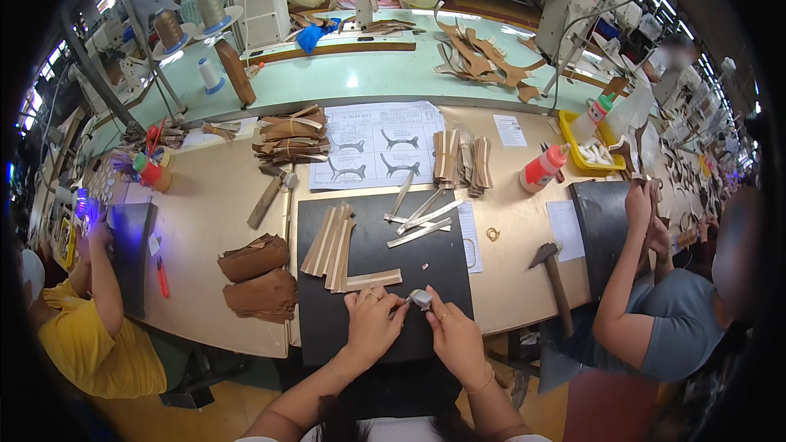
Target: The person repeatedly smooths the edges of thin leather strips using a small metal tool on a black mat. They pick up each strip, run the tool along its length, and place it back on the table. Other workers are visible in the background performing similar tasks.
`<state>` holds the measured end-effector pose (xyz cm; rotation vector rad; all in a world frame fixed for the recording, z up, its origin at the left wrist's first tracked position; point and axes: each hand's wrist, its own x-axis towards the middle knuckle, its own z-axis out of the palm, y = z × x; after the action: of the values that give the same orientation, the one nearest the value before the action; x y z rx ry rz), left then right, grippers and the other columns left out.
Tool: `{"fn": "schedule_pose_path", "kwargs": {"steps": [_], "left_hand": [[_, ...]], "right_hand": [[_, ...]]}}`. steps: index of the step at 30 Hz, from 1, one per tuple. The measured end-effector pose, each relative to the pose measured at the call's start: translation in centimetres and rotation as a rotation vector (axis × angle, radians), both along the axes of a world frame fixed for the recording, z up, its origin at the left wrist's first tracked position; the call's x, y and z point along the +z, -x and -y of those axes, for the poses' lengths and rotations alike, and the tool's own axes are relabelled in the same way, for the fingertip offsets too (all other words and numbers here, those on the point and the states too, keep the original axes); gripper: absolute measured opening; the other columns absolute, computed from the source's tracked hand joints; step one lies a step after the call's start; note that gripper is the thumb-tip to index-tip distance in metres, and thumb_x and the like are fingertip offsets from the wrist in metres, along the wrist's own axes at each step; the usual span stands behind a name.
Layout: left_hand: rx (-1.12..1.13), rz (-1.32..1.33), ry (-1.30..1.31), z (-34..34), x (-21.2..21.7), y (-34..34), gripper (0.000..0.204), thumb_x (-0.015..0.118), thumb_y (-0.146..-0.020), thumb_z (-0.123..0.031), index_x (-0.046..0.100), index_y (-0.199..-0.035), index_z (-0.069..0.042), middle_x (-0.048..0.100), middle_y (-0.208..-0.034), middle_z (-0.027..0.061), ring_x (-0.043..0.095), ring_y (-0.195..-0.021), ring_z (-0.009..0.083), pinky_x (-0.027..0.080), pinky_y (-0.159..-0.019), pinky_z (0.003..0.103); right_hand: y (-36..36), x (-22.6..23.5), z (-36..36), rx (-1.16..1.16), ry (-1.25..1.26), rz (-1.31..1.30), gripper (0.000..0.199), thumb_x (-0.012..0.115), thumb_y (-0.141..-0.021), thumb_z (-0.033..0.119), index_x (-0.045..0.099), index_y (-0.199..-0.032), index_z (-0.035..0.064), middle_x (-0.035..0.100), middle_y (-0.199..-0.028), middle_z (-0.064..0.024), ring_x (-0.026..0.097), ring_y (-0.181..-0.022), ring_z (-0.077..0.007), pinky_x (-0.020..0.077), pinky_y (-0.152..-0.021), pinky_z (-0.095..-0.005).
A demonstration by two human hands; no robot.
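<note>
Both my hands rest on the near edge of a black work mat [385, 254]. My left hand [370, 319] lies on the mat with its fingers curled, its fingertips touching a thin tool. My right hand [453, 336] pinches a small grey piece [421, 299] between thumb and fingers. A tan strip [372, 280] lies just beyond my left hand. Behind it sits a fanned stack of tan strips [330, 245]. Several pale strips [422, 221] lie scattered further back on the mat.
Brown folded leather pieces [258, 274] lie left of the mat. A hammer [555, 282] and a red-capped glue bottle [542, 168] are to the right; a mallet [268, 196], bundled strips [463, 160] and a pattern sheet [377, 143] behind. Two people sit at either side, another across.
</note>
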<state>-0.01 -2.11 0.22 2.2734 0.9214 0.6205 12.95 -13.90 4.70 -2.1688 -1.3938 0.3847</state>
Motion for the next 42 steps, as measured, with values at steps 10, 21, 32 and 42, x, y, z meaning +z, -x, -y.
{"fn": "schedule_pose_path", "kwargs": {"steps": [10, 21, 32, 42], "left_hand": [[-0.008, 0.026, -0.041, -0.5, -0.3, -0.9, 0.010, 0.079, -0.083, -0.018, 0.072, -0.085, -0.010, 0.062, -0.088, 0.0037, 0.058, -0.095, 0.0242, 0.031, -0.084, 0.042], [0.018, 0.042, -0.018, -0.4, -0.7, -0.6, 0.016, 0.082, -0.083, -0.022, 0.078, -0.093, -0.011, 0.062, -0.092, 0.0008, 0.056, -0.097, 0.0214, 0.029, -0.087, 0.041], [0.039, 0.035, -0.007, -0.7, -0.9, -1.2, 0.009, 0.081, -0.080, -0.018, 0.076, -0.084, -0.012, 0.062, -0.087, -0.0009, 0.055, -0.095, 0.0203, 0.029, -0.086, 0.041], [0.054, 0.060, 0.023, -0.5, -0.9, -0.9, 0.009, 0.080, -0.080, -0.017, 0.073, -0.080, -0.011, 0.062, -0.086, -0.0003, 0.056, -0.095, 0.0209, 0.030, -0.087, 0.040]], "right_hand": [[-0.3, 0.8, -0.4, -0.040, -0.012, -0.013, 0.048, 0.061, -0.100, 0.011, 0.054, -0.147, 0.0095, 0.064, -0.091, -0.0131, 0.064, -0.078, -0.0359, 0.0516, -0.069, -0.0436], [0.0, 0.1, -0.8, -0.035, 0.027, 0.047, 0.045, 0.060, -0.101, 0.015, 0.056, -0.146, 0.0091, 0.062, -0.088, -0.0129, 0.065, -0.073, -0.0334, 0.0530, -0.066, -0.0430], [-0.2, 0.4, -1.0, -0.039, 0.031, 0.068, 0.045, 0.060, -0.102, 0.015, 0.056, -0.147, 0.0091, 0.063, -0.089, -0.0124, 0.065, -0.073, -0.0328, 0.0530, -0.065, -0.0425], [0.1, 0.3, -1.2, -0.036, 0.069, 0.073, 0.047, 0.061, -0.101, 0.015, 0.055, -0.148, 0.0104, 0.062, -0.086, -0.0126, 0.065, -0.071, -0.0324, 0.0529, -0.064, -0.0423]]}}
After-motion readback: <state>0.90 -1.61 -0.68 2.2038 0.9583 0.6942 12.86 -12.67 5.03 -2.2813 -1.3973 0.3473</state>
